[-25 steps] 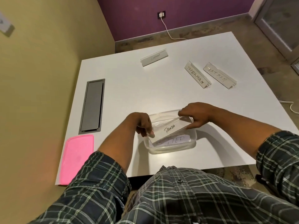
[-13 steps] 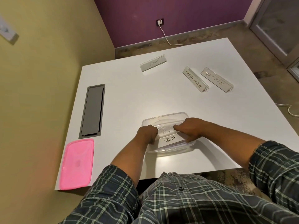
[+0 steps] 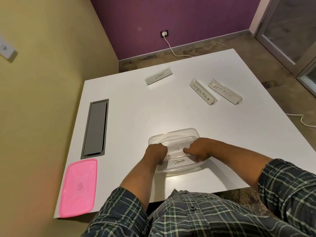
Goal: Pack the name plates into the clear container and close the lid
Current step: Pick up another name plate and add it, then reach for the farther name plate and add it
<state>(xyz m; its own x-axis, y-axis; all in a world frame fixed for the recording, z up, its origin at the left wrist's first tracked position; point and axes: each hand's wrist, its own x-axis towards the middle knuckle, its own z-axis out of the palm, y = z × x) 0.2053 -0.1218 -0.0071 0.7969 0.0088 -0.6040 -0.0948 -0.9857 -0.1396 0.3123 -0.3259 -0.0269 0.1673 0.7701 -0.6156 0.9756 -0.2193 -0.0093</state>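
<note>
A clear container (image 3: 174, 132) stands near the table's front edge. Inside it lie a DOG name plate (image 3: 175, 149) and, nearer me, a PANDA name plate (image 3: 178, 162). My left hand (image 3: 156, 153) is inside the container with curled fingers gripping the left end of the PANDA plate. My right hand (image 3: 198, 148) grips its right end, one finger lying over the DOG plate. Three more plates stand on the table: ELEPHANT (image 3: 159, 76) at the back, SUPERMAN (image 3: 201, 92) and BATMAN (image 3: 224, 91) at the back right. The pink lid (image 3: 78, 187) lies at the front left corner.
A grey cable hatch (image 3: 95, 129) is set into the white table (image 3: 171, 110) on the left, just behind the lid. A yellow wall runs along the table's left side. A white cable crosses the floor at the right.
The PANDA plate, held tilted above the container a second ago, now lies flat inside it in front of the DOG plate. Both hands went down with it and stay at its ends.
</note>
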